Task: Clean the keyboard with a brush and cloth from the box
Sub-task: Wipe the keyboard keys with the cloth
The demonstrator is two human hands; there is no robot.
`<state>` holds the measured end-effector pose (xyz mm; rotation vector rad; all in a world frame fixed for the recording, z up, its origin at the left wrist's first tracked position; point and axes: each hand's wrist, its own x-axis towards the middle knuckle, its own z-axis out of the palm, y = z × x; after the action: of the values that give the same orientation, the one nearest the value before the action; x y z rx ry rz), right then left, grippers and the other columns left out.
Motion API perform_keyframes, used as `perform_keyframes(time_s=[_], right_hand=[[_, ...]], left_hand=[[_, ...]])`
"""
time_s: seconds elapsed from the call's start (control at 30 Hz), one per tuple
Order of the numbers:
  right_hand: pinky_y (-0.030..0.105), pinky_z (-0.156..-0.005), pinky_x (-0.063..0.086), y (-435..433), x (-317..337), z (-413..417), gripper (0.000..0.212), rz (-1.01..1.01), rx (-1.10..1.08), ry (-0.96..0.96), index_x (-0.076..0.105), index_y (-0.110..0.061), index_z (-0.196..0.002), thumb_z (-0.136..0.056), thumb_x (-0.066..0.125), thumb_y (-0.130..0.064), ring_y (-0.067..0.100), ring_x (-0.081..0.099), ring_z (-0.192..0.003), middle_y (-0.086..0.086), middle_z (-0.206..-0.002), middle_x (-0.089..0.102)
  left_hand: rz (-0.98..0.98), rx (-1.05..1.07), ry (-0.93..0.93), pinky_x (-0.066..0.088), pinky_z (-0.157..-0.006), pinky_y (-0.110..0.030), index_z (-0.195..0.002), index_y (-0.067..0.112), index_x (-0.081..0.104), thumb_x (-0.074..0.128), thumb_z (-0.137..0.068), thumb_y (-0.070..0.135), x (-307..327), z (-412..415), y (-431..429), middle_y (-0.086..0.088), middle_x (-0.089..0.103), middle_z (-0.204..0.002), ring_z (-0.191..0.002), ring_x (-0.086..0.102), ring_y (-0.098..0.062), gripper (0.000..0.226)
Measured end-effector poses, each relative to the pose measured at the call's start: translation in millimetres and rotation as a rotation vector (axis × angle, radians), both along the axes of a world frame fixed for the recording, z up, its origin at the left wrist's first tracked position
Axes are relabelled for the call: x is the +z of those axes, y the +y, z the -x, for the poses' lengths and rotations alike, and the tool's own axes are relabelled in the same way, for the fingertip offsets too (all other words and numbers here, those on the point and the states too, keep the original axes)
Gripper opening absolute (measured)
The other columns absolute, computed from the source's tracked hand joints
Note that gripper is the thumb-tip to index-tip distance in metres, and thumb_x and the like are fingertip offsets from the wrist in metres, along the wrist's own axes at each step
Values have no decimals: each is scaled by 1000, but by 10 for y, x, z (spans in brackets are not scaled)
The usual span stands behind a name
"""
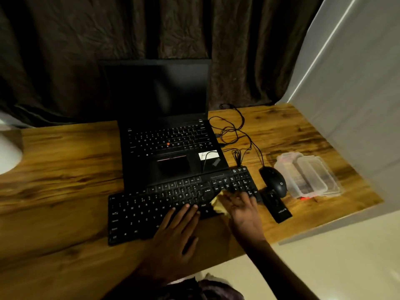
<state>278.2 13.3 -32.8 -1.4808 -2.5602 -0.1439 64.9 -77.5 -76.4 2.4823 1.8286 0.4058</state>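
On the worktop (65,169) the left grip (173,237) lies flat on the keyboard (140,213), the straight-fingered right grip (242,211) presses a yellow cloth (218,205) there.

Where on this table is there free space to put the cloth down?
Free: the wide table left of the laptop and keyboard, up to the lamp; also the strip between box and back edge. Crowded: right of the keyboard, with cables, mouse and box.

Matt black plastic keyboard (173,204), soft yellow cloth (218,205), glossy wood-grain table (65,180).
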Motion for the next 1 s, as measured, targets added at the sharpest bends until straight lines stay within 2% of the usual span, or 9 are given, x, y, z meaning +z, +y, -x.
perform_keyframes(time_s=[0.1, 0.3, 0.43, 0.53, 0.63, 0.73, 0.83, 0.93, 1.0], right_hand=[[45, -76, 55, 24, 25, 7, 74, 17, -162, 12, 72, -20, -117, -47, 87, -2, 31, 65, -98, 3, -118, 72], [39, -71, 51, -127, -48, 325, 64, 68, -12, 115, 69, -15, -121, -60, 87, -9, 27, 63, -93, 5, -124, 70], [45, -80, 53, -4, 34, 150, 79, 147, -168, 61, 67, -20, -126, -52, 92, -10, 30, 62, -103, 3, -128, 68], [50, -87, 52, 42, 50, 114, 76, 149, -239, 76, 63, -22, -131, -60, 85, -5, 30, 58, -111, 2, -133, 65], [44, -77, 56, -15, 19, 261, 80, 113, -102, 70, 67, -17, -126, -51, 84, 4, 29, 64, -99, 5, -126, 68], [40, -72, 55, -29, -14, 293, 81, 120, 13, 76, 67, -17, -125, -49, 91, -3, 27, 65, -96, 4, -126, 69], [42, -75, 54, 35, 12, 149, 81, 90, -70, 82, 68, -19, -124, -49, 86, 4, 28, 63, -98, 4, -125, 69], [46, -79, 55, 75, 39, 78, 80, 91, -170, 97, 68, -17, -124, -48, 86, 1, 32, 63, -103, 6, -126, 69], [45, -79, 55, 59, 10, 154, 79, 82, -160, 98, 68, -16, -124, -50, 88, 3, 31, 63, -102, 7, -125, 69]], left_hand=[[12, -6, -22, 20, -117, -49, -152, 18, 36, 43, -97, 47, 0, 10, -14, 2, 26, -162, -150, 20, -17, 63], [43, -21, 5, 21, -116, -47, -152, 16, 36, 49, -93, 47, -12, 42, -15, 0, 24, -163, -151, 18, -18, 67], [40, -2, -32, 20, -117, -45, -153, 18, 34, 43, -98, 47, 10, 28, -31, 3, 21, -163, -151, 15, -16, 62], [53, 1, -35, 21, -117, -45, -154, 19, 32, 41, -99, 48, 10, 29, -28, 3, 20, -164, -151, 15, -15, 62], [73, -4, -20, 21, -116, -46, -153, 19, 34, 43, -97, 48, -11, 35, -18, 3, 21, -163, -151, 15, -15, 64], [71, -6, -27, 21, -116, -45, -151, 19, 38, 45, -96, 48, -3, 37, -16, 4, 23, -163, -151, 16, -15, 63], [67, -3, -41, 21, -117, -45, -152, 20, 36, 44, -97, 48, 12, 34, -17, 4, 22, -163, -151, 16, -15, 62], [61, 3, -47, 20, -118, -44, -154, 20, 33, 42, -99, 47, 16, 27, -23, 5, 20, -163, -151, 15, -14, 62], [53, 6, -44, 20, -117, -44, -153, 20, 35, 44, -98, 44, 24, 28, -21, 4, 22, -163, -151, 16, -14, 60]])
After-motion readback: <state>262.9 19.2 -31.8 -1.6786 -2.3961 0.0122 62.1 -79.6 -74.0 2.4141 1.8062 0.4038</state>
